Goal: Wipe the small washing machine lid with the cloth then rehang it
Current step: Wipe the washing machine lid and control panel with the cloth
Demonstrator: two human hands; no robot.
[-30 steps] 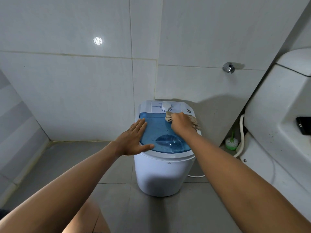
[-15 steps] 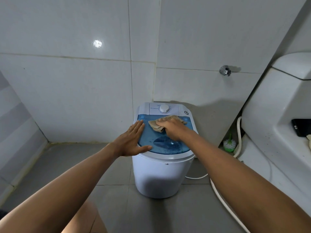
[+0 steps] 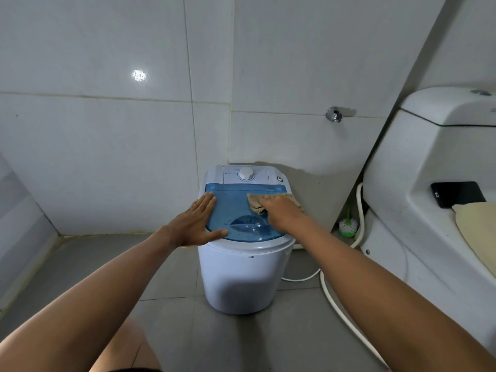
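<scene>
Since half a second ago your right hand (image 3: 284, 214) has dragged the cloth (image 3: 256, 204) from lid centre toward the right rim. It presses the cloth flat, fingers curled over it, on the translucent blue lid (image 3: 233, 208) of the washing machine (image 3: 241, 277). Your left hand (image 3: 197, 224) stays splayed flat on the lid's left edge. The cloth is tan, looks ribbed and bunched, though blurred. The machine is a white, rounded plastic tub; round dial (image 3: 246, 173) behind.

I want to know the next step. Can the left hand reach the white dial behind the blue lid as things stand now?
Probably yes. The left hand lies flat and empty on the blue lid, and the white dial sits just beyond it with nothing between. The cloth under the right hand is off to the side.
</scene>
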